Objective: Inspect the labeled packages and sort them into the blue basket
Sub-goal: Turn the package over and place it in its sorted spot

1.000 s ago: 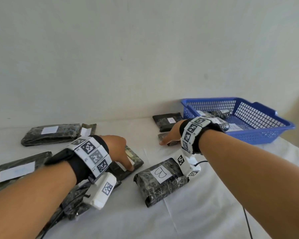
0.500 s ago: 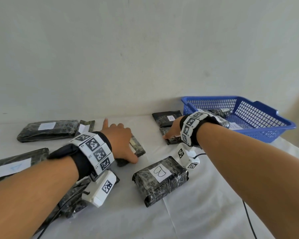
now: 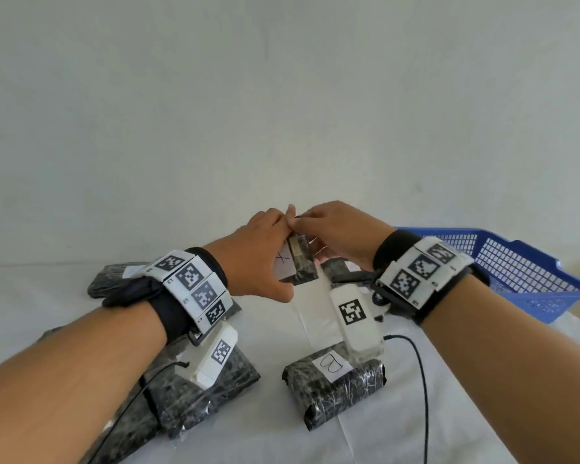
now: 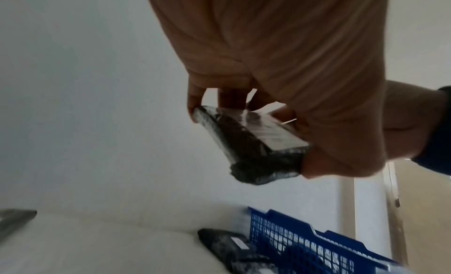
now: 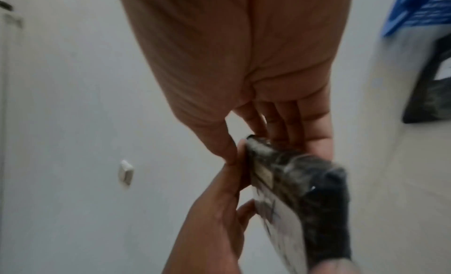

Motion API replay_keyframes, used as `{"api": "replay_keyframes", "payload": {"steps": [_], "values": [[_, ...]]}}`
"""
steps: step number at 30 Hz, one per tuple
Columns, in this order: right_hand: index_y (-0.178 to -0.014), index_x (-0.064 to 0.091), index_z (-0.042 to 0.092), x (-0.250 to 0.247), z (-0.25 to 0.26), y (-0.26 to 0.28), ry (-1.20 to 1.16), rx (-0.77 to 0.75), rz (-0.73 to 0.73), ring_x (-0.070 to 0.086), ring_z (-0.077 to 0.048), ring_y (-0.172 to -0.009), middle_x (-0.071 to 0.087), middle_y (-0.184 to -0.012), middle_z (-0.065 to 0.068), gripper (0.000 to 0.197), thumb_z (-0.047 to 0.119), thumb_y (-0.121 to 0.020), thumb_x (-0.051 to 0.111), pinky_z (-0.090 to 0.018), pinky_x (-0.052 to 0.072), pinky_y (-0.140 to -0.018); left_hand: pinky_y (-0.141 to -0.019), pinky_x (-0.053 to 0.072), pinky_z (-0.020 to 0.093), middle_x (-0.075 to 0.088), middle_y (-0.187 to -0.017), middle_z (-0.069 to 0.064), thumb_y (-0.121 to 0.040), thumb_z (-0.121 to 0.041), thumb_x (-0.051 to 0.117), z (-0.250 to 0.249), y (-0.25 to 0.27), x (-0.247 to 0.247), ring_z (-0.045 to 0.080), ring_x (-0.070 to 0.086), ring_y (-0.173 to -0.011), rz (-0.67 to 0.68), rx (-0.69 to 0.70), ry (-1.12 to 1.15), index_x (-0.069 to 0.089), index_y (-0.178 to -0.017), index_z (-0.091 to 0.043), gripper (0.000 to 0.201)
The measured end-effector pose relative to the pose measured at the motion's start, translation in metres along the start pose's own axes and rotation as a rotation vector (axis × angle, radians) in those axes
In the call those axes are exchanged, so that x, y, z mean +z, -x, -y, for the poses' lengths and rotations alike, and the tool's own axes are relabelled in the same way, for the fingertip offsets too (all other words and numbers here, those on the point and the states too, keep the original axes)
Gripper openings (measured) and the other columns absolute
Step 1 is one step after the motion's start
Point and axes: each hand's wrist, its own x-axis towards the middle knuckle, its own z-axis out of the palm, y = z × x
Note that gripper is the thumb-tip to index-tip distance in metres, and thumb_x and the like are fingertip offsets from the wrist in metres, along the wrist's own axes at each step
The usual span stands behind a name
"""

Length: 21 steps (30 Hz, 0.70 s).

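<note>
Both hands hold one small dark wrapped package upright above the table, its white label with a handwritten mark facing me. My left hand grips its left side, thumb under the lower end; the left wrist view shows the package pinched between fingers and thumb. My right hand pinches its top end, with the fingers behind the package and the thumb in front. The blue basket stands at the right, partly hidden by my right wrist.
A package labelled B lies near the front centre. Another dark package lies under my left wrist, one more at back left, one beside the basket behind my hands. A black cable runs down the white table.
My left hand has lifted the small package off the table and turned it upright. My right hand left the package near the basket and came over to grip its top.
</note>
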Motion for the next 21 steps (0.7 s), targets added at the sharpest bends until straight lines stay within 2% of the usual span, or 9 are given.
{"api": "replay_keyframes", "payload": {"steps": [4,7,9,11,13,15,17,19,21], "values": [[-0.122,0.064,0.002,0.001,0.026,0.011,-0.151,-0.075,0.001,0.075,-0.023,-0.075,0.076,-0.101,-0.020,0.023,0.013,-0.102,0.066,-0.033,0.063,-0.072,-0.112,0.044,0.031,0.026,-0.153,-0.005,-0.078,-0.040,0.081,0.010,0.021,-0.022,0.010,0.031,-0.137,-0.085,-0.011,0.109,-0.028,-0.159,-0.026,0.137],[-0.115,0.061,-0.004,0.005,0.041,0.017,-0.298,-0.126,-0.094,0.072,-0.025,-0.074,0.073,-0.098,-0.021,0.016,0.002,-0.101,0.062,-0.038,0.065,-0.070,-0.118,0.036,0.026,0.016,-0.164,-0.007,-0.083,-0.034,0.082,0.021,0.041,-0.035,0.009,0.022,-0.148,-0.244,-0.029,0.170,-0.030,-0.158,-0.028,0.136],[-0.110,0.058,-0.002,0.008,0.048,0.022,-0.495,-0.162,-0.147,0.072,-0.029,-0.076,0.073,-0.098,-0.023,0.010,-0.004,-0.100,0.059,-0.040,0.066,-0.068,-0.119,0.031,0.026,0.025,-0.165,-0.006,-0.087,-0.033,0.080,0.028,0.051,-0.041,0.008,0.027,-0.150,-0.352,-0.082,0.317,-0.015,-0.164,-0.024,0.123],[-0.106,0.055,0.002,0.013,0.052,0.028,-0.671,-0.214,-0.169,0.074,-0.033,-0.083,0.075,-0.097,-0.023,0.011,-0.007,-0.100,0.056,-0.042,0.066,-0.072,-0.114,0.043,0.029,0.054,-0.149,-0.010,-0.090,-0.034,0.079,0.032,0.057,-0.044,0.006,0.051,-0.138,-0.440,-0.110,0.664,0.026,-0.163,-0.022,0.091],[-0.101,0.052,0.007,0.020,0.054,0.034,-0.775,-0.260,-0.176,0.075,-0.036,-0.091,0.076,-0.101,-0.026,0.017,-0.010,-0.099,0.055,-0.043,0.066,-0.078,-0.099,0.059,0.036,0.076,-0.123,-0.005,-0.094,-0.027,0.074,0.030,0.058,-0.047,0.013,0.069,-0.119,-0.566,-0.108,0.982,0.063,-0.136,-0.018,0.045],[-0.099,0.051,0.007,0.027,0.055,0.039,-0.741,-0.288,-0.184,0.077,-0.032,-0.091,0.076,-0.105,-0.025,0.020,-0.012,-0.096,0.056,-0.042,0.066,-0.081,-0.084,0.064,0.035,0.080,-0.110,0.004,-0.101,-0.016,0.065,0.022,0.060,-0.051,0.023,0.075,-0.107,-0.675,-0.128,1.153,0.071,-0.119,-0.009,0.020],[-0.111,0.053,0.008,0.031,0.051,0.043,-0.532,-0.304,-0.231,0.077,-0.030,-0.092,0.078,-0.104,-0.019,0.024,-0.010,-0.096,0.060,-0.043,0.064,-0.088,-0.077,0.063,0.031,0.081,-0.104,0.008,-0.102,-0.012,0.060,0.014,0.062,-0.053,0.024,0.077,-0.098,-0.729,-0.139,1.218,0.072,-0.114,-0.005,0.018],[-0.129,0.053,0.024,0.035,0.046,0.048,-0.318,-0.320,-0.262,0.073,-0.037,-0.102,0.079,-0.105,-0.012,0.044,-0.005,-0.096,0.061,-0.050,0.060,-0.096,-0.081,0.063,0.035,0.081,-0.102,0.007,-0.103,-0.013,0.059,0.012,0.064,-0.049,0.023,0.077,-0.096,-0.746,-0.132,1.163,0.072,-0.112,-0.008,0.016],[-0.135,0.052,0.033,0.040,0.041,0.052,-0.247,-0.333,-0.255,0.070,-0.039,-0.106,0.079,-0.108,-0.006,0.054,-0.005,-0.097,0.058,-0.057,0.055,-0.100,-0.091,0.061,0.044,0.080,-0.105,0.002,-0.104,-0.016,0.058,0.008,0.068,-0.042,0.022,0.076,-0.100,-0.739,-0.111,1.061,0.071,-0.113,-0.016,0.016]]}}
